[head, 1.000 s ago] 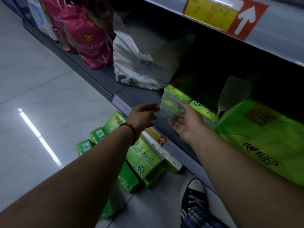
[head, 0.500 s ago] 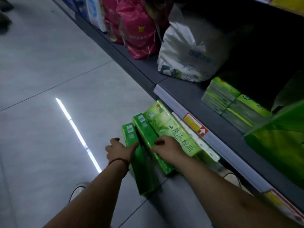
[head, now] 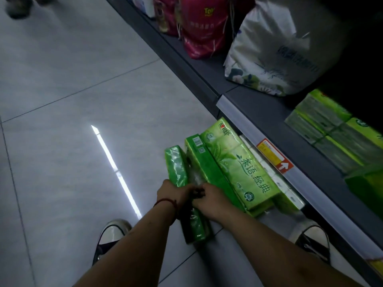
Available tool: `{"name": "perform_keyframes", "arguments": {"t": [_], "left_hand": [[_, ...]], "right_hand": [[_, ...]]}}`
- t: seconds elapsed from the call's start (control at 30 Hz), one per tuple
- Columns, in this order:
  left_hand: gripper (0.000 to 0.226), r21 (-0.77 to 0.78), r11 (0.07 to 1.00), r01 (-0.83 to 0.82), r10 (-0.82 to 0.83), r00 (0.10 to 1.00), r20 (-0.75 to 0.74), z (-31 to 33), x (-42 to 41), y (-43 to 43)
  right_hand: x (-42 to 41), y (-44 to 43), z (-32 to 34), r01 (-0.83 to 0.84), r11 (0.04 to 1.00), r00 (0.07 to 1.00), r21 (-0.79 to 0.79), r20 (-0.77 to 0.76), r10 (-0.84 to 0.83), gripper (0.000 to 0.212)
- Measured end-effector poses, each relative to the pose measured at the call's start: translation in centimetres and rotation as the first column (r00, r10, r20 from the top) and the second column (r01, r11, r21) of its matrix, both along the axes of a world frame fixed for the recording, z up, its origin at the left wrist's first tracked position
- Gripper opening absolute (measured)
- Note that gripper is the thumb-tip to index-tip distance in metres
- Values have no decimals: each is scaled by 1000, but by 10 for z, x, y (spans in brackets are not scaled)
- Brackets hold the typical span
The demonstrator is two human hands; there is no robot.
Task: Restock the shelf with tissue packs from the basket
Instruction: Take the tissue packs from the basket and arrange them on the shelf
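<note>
While arms reach down, both hands' grip (head: 191, 194) pinching the clear-wrapped green tissue pack (head: 176, 166).

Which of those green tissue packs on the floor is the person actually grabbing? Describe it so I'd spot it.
Start at the grey shelf edge and drop to the green packs on the floor below. The narrow glossy pack lies farthest from the shelf, where the left hand and right hand meet. Unlike the big printed pack, it shows no large lettering.
</note>
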State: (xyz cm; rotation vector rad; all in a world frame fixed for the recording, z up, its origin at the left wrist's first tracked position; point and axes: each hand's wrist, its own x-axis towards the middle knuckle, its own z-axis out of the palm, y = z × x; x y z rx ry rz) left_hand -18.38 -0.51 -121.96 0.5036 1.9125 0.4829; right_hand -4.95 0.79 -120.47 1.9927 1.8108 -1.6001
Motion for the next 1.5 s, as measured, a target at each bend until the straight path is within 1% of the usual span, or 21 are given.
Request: {"name": "perform_keyframes", "arguments": {"t": [0.07, 0.17, 0.3, 0.37, 0.43, 0.47, 0.53, 0.57, 0.6, 0.67, 0.7, 0.77, 0.8, 0.9, 0.97, 1.03, 1.13, 1.23, 1.3, 1.4, 1.5], "left_hand": [[57, 46, 995, -84, 82, 996, 42, 8, -5, -5], [28, 89, 977, -193, 180, 973, 143, 24, -22, -10], [25, 150, 947, -286, 241, 934, 263, 78, -49, -13], [15, 209, 925, -319, 239, 911, 335, 120, -57, -13], [16, 272, 893, -357, 224, 880, 420, 166, -63, -13], [21, 305, 875, -375, 210, 863, 459, 190, -64, -14], [28, 360, 836, -415, 176, 823, 540, 240, -63, -17], [29, 377, 816, -437, 154, 795, 587, 264, -60, -20], [29, 394, 800, -453, 129, 771, 623, 287, -57, -24], [31, 453, 771, -447, 49, 752, 658, 328, -51, -33], [32, 496, 758, -424, -4, 757, 653, 344, -48, -38], [28, 570, 711, -411, -74, 763, 642, 369, -47, -46], [25, 588, 673, -449, -69, 754, 654, 378, -46, -50], [25, 575, 566, -590, 13, 704, 710, 388, -45, -66], [25, 604, 577, -550, -2, 739, 674, 380, -43, -78], [18, 647, 643, -409, -70, 810, 582, 370, -39, -88], [22, 677, 707, -204, -133, 902, 411, 362, -40, -89], [28, 681, 701, -212, -130, 901, 414, 359, -42, -85], [37, 687, 693, -220, -127, 900, 417, 359, -41, -82], [46, 690, 695, -204, -129, 908, 398, 358, -42, -80], [42, 704, 688, -176, -137, 921, 365, 357, -43, -80]], "right_hand": [[-2, 2, 1, 24, 1000, 999, -9, -35, -24, 40], [0, 4, 13, 51, 999, 997, -7, -64, -51, 48], [11, 7, 56, 23, 999, 999, 39, -30, -22, 67], [16, 7, 94, 41, 998, 999, 43, -34, -39, 78], [19, 3, 142, 84, 996, 993, 41, -85, -80, 81], [21, -1, 167, 126, 992, 984, 25, -134, -121, 78], [28, -9, 215, 235, 968, 922, -93, -293, -252, 57], [31, -13, 237, 273, 947, 863, -170, -392, -319, 48], [34, -19, 259, 298, 930, 797, -217, -480, -367, 46], [39, -26, 297, 348, 918, 711, -193, -584, -392, 50], [42, -28, 316, 388, 908, 673, -156, -626, -395, 47], [51, -34, 348, 467, 879, 590, -91, -709, -386, 27], [58, -37, 362, 506, 860, 550, -68, -742, -382, 17], [82, -46, 385, 620, 783, 431, -44, -815, -387, 9], [97, -53, 384, 678, 733, 362, -45, -848, -386, 6], [110, -57, 372, 730, 683, 331, -36, -855, -399, 12], [121, -54, 353, 783, 620, 304, -47, -841, -448, 23], [122, -48, 347, 790, 613, 324, -28, -829, -455, 44], [119, -46, 345, 776, 630, 352, -11, -822, -448, 50], [114, -43, 342, 753, 658, 370, -8, -822, -433, 53], [113, -41, 342, 717, 697, 389, -5, -828, -405, 44]]}}
